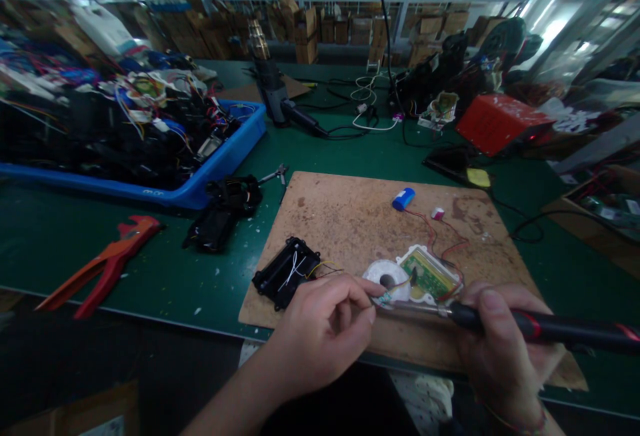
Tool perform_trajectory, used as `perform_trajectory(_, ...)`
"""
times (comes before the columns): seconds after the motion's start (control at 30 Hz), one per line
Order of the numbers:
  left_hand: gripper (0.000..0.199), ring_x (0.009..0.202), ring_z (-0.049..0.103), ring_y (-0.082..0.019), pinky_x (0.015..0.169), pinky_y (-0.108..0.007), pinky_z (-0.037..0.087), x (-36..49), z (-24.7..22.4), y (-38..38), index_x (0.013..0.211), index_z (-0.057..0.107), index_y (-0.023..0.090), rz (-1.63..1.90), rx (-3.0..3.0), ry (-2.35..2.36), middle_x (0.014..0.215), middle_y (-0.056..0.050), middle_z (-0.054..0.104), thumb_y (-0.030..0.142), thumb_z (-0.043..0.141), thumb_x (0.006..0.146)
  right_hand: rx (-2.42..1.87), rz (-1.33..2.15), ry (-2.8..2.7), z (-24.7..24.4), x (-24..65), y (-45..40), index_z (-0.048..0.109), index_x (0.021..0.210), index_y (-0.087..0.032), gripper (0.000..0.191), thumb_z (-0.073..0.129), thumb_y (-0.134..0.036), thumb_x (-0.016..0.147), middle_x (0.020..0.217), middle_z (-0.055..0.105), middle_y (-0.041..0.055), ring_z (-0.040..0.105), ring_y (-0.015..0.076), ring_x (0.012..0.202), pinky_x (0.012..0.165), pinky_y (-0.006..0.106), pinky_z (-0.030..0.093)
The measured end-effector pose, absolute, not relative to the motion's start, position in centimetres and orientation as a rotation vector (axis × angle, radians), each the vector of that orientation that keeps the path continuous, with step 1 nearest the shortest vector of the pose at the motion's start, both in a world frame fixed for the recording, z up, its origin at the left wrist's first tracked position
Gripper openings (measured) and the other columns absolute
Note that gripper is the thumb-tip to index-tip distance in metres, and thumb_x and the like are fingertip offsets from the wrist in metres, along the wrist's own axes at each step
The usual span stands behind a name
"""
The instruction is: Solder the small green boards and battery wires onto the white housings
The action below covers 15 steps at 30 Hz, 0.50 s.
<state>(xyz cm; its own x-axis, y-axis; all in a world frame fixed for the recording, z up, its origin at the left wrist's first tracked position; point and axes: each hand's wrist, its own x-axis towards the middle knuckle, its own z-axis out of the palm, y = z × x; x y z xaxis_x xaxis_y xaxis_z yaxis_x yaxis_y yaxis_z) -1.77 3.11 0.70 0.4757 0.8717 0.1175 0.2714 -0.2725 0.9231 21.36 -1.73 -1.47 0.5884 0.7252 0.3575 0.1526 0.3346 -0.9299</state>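
Observation:
My right hand (pixel 513 343) grips the black handle of a soldering iron (pixel 560 329), whose metal shaft points left along the front of a white round reel-like piece (pixel 373 273). My left hand (pixel 327 326) is closed, fingers curled and fingertips at the left edge of that round piece; whatever they pinch is too small to make out. Right behind it lies a green circuit board (pixel 430 275) in a pale frame, with thin wires running to a blue cylindrical battery (pixel 403 199) and a small white-and-pink connector (pixel 438 214). Left of them sits a black plastic housing (pixel 287 269) with wires.
Everything there rests on a brown board (pixel 345 216) on the green table. A red-orange cutter (pixel 115 259), a black device (pixel 220 213) and a blue bin (pixel 220 163) of wired parts stand left. Behind are a heat gun (pixel 273 83), red box (pixel 503 123) and yellow sponge (pixel 479 177).

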Motion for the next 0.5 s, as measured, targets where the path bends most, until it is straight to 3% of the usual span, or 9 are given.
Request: perform_trajectory(0.5,0.012,0.048,0.042,-0.003,0.046,-0.020,0.037,-1.72,0.39,3.12,0.080,0.063,0.019,0.883,1.833,0.941,0.111,-0.003,0.082,0.014,0.065,0.091,-1.138,0.456,-0.947,-1.32,21.28,-1.59,0.062,0.070,-0.020,0.024,0.075,-0.026,0.088,0.062,0.059,-0.0030,0.059,0.0126,0.055,0.055,0.027,0.052)
